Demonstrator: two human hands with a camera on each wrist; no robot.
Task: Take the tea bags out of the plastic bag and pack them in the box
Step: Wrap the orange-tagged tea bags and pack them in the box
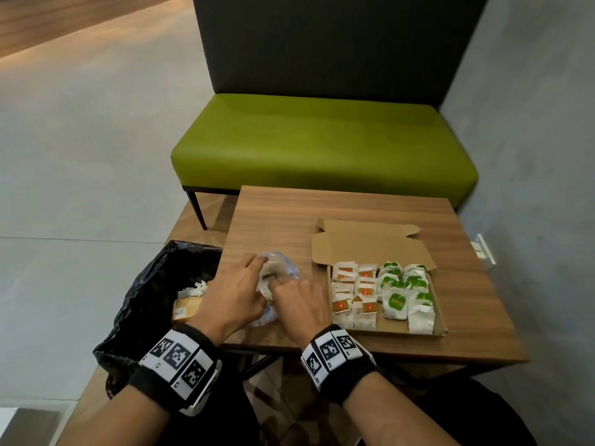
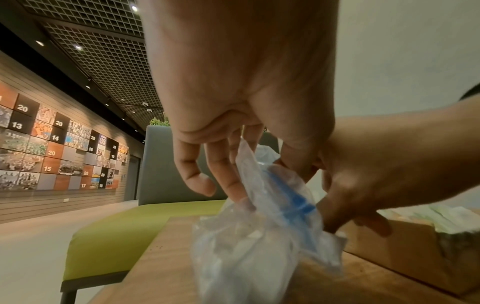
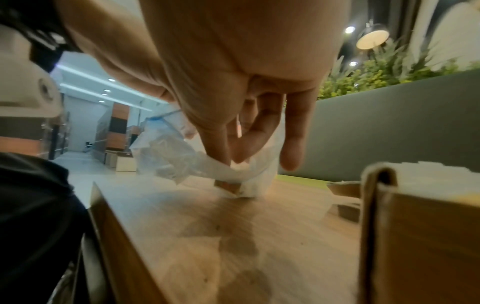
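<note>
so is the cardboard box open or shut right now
Open: the cardboard box has its lid folded back flat on the table, with rows of tea bags exposed.

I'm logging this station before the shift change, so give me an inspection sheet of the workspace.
Surface: wooden table, bare at its far side.
Job's things: clear plastic bag left of the open cardboard box; tea bags in rows inside the box.
Clutter: black bin bag beside the table, holding scraps.
Grippers: left hand and right hand both grip the plastic bag.
Cables: nothing seen.
Surroundings: green bench, grey wall.
</note>
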